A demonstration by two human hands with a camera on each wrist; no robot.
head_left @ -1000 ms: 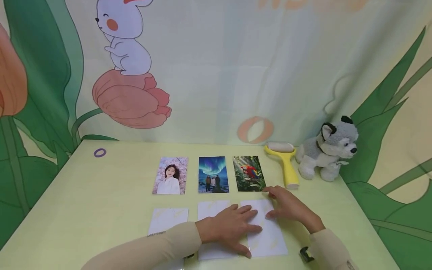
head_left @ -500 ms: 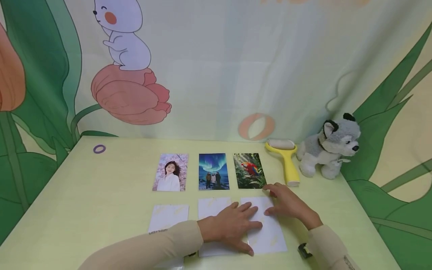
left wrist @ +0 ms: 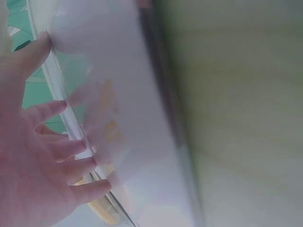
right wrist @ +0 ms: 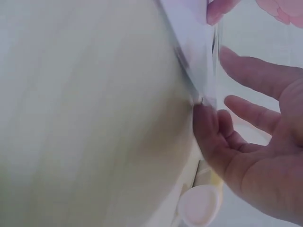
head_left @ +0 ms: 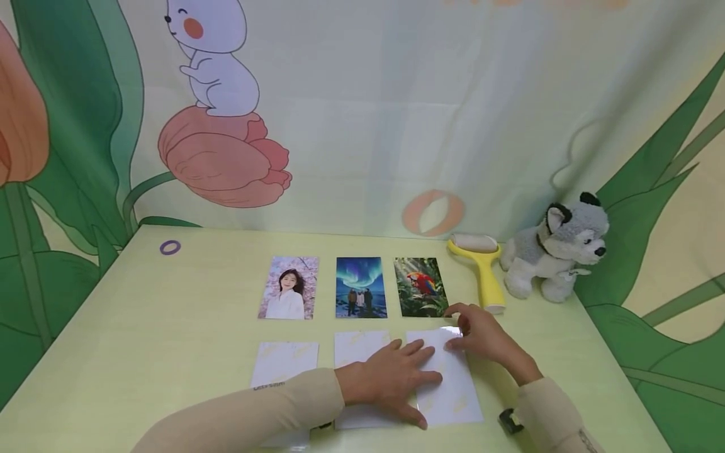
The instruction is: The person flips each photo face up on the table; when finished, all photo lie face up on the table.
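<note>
My left hand rests with spread, fairly straight fingers across the middle white sheet and the right white sheet. In the left wrist view its fingertips touch glossy film with faint yellow marks. At the right sheet's far corner, my right hand has curled fingers. The right wrist view shows fingertips at the corner of the sheet, which stands slightly raised with a clear edge. Another white sheet lies to the left, partly under my left sleeve.
Behind the sheets lie a portrait photo, an aurora photo and a parrot photo. A yellow-handled roller and a plush husky stand at the back right. A purple ring lies far left.
The far right corner of the right sheet has lifted a little and now catches the light. My right fingers have curled more at that corner; my left hand stays in place.
</note>
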